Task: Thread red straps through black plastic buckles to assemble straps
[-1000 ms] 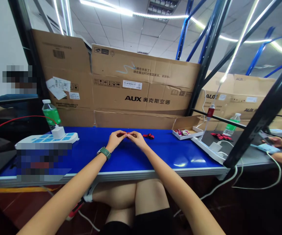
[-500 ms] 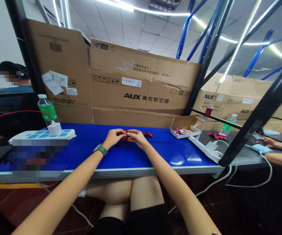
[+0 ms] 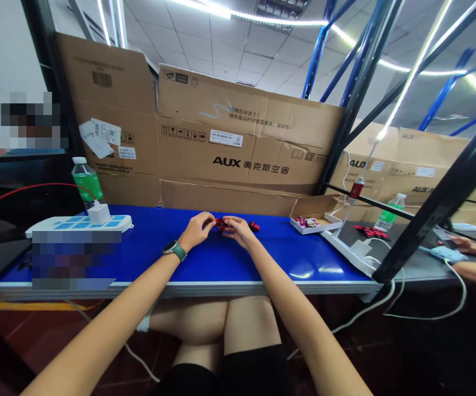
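Note:
Above the blue tabletop (image 3: 138, 258), my left hand (image 3: 197, 231) pinches the left side of a small red-and-black piece (image 3: 220, 223) between thumb and fingertips. My right hand (image 3: 240, 232) has its bent fingers on the right side of the same piece. The fingers cover much of it, so its exact kind cannot be made out. Just beyond my right hand lies another red-and-black piece (image 3: 254, 226), partly hidden by that hand. A watch with a green strap (image 3: 175, 250) is on my left wrist.
A white power strip (image 3: 76, 223) and a green-labelled bottle (image 3: 87, 181) stand at the left. An open box of small items (image 3: 314, 224) sits back right, beside another power strip (image 3: 351, 254). Cardboard (image 3: 241, 148) walls the back. A co-worker's hand (image 3: 456, 243) shows far right.
The view has shifted slightly, moving the scene a little to the right. Both hands stay at the red-and-black piece; my right fingers have spread a little and more of the piece shows.

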Demonstrator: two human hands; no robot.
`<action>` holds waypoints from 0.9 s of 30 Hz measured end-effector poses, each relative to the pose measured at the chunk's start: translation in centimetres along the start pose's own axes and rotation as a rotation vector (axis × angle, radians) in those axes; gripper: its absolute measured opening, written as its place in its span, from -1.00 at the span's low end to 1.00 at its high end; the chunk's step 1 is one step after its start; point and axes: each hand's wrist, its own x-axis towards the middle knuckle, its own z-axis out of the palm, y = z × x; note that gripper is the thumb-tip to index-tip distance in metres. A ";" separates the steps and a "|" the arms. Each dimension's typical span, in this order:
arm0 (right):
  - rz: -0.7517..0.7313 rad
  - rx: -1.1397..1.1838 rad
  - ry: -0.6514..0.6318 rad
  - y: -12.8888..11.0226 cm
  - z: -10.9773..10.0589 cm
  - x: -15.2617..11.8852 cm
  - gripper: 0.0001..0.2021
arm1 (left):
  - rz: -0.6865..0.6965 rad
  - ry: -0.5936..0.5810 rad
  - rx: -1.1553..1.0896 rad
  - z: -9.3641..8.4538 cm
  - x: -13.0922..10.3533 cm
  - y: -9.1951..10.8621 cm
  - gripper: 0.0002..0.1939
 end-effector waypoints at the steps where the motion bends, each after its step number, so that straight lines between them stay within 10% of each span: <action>1: -0.003 0.013 -0.005 0.0 0.0 0.0 -0.61 | -0.019 -0.002 -0.033 0.1 0.0 0.0 -0.82; 13: -0.093 -0.262 -0.234 0.2 0.4 0.2 -0.60 | -0.192 0.101 0.055 -0.9 0.1 -1.8 -0.91; 21: -0.223 -0.513 -0.162 0.3 0.8 0.3 -0.64 | -0.138 0.072 0.286 -1.5 0.3 -1.6 -0.84; 27: -0.504 -1.006 -0.152 1.3 0.9 -0.1 -0.74 | -0.138 -0.111 0.396 -2.7 -0.3 -3.6 -0.73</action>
